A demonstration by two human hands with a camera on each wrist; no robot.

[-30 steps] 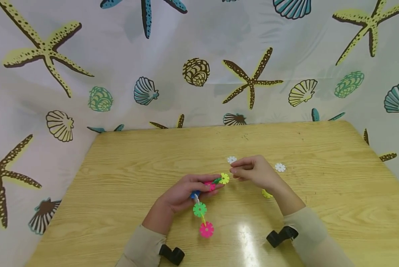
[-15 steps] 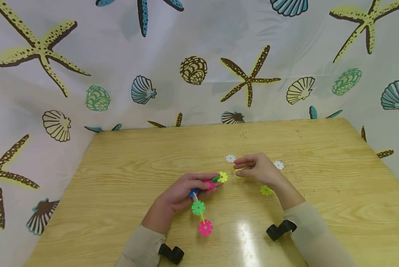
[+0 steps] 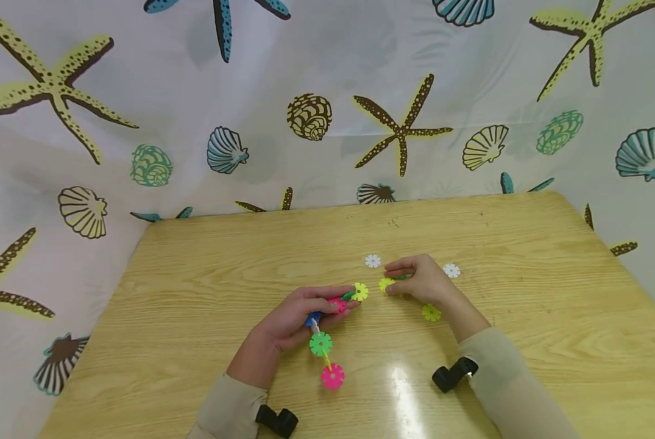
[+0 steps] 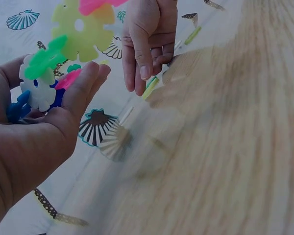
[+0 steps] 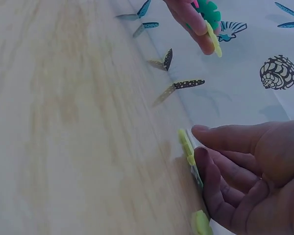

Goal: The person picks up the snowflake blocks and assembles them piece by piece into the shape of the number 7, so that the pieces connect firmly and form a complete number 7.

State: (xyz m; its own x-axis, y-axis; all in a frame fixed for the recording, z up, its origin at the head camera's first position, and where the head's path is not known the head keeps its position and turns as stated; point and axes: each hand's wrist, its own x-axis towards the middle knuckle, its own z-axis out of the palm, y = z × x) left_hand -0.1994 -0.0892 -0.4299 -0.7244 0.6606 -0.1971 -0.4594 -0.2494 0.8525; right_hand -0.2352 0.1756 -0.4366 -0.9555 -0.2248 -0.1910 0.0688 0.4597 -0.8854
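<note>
My left hand (image 3: 300,314) holds a chain of coloured notched plastic discs between thumb and fingers. A pink disc (image 3: 332,377) and a green disc (image 3: 320,344) hang from it below the palm, and a yellow disc (image 3: 361,292) sticks out past the fingertips. In the left wrist view a white disc (image 4: 36,88) shows within that grip. My right hand (image 3: 428,283) is low over the table, thumb and fingers apart, close to a loose yellow disc (image 3: 385,285) and a green disc (image 3: 401,277). Its fingers partly cover them; whether they touch is hard to tell.
White discs lie on the wooden table (image 3: 223,262), one disc (image 3: 373,261) beyond my right fingertips and another disc (image 3: 451,270) right of that hand. A yellow disc (image 3: 431,313) lies beside the right wrist. A patterned curtain (image 3: 272,73) hangs behind the table.
My right hand has moved slightly away from the chain's yellow end and down to the loose yellow and green discs, which now show more. My left hand keeps its hold.
</note>
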